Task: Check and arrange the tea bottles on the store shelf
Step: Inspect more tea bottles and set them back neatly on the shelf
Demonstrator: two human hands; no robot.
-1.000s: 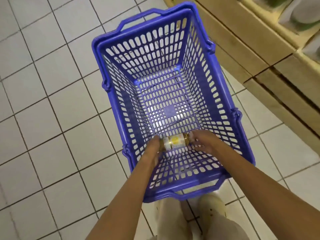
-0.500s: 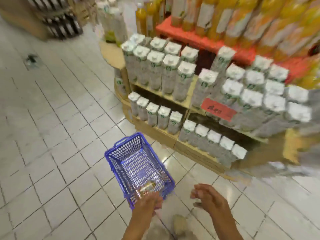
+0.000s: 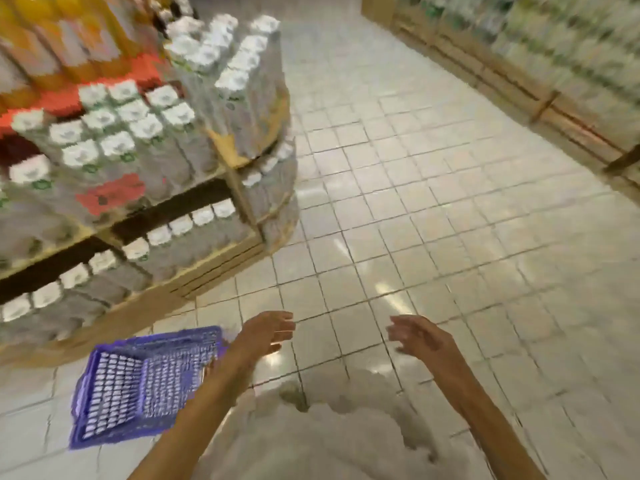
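Since half a second ago my view has swung right: the blue basket point(image 3: 138, 386) that sat ahead of me now lies low and left on the tiled floor point(image 3: 415, 202), and the wooden shelf point(image 3: 221, 261) has slid to the left edge. My left hand point(image 3: 266, 332), which was down at the basket rim, is now up and clear of it.

Head view, heavily blurred by motion. Left hand: forearm crosses over the basket's right corner, palm turned inward, fingers extended and loosely spread, holding nothing. Right hand point(image 3: 420, 336): raised at the same height, well apart from the left, fingers slack and slightly curved, also empty. Both hover over bare floor, touching nothing.

Task items: the white-capped tea bottles point(image 3: 114, 129) stand in packed rows on the shelf tiers, upper left, well away from both hands. Orange bottles point(image 3: 45, 46) sit on the red tier above them. Another shelf run point(image 3: 540, 64) lines the far right of the aisle. Whether a bottle lies in the basket I cannot tell; the mesh is too smeared.

Step, as I judge it: between handlings, turning away from the basket with free hands. Next move probably calls for facing a shelf and settling my view before reaching for any row.
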